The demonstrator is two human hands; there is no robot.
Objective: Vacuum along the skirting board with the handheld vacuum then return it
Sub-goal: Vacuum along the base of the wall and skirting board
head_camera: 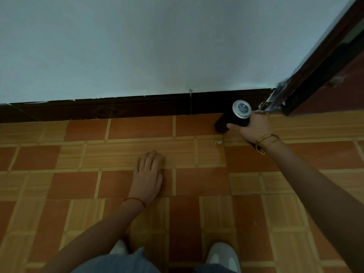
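Home interior, terracotta tiled floor [137, 131], dark skirting board [118, 107], painted wall [137, 46], wooden door frame [307, 75]

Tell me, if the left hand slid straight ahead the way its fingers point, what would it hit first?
Most likely the dark skirting board at the foot of the wall. The left hand lies flat on the tiled floor, fingers aimed at it, with only bare tiles between them, as far as this view shows.

No writing can be read anywhere here. The handheld vacuum [236, 117] shows only a silver vented end cap, with no brand or label that I can make out. The skirting board [137, 107], the wall [137, 46] and the floor tiles [197, 184] carry no letters, numbers or signs.
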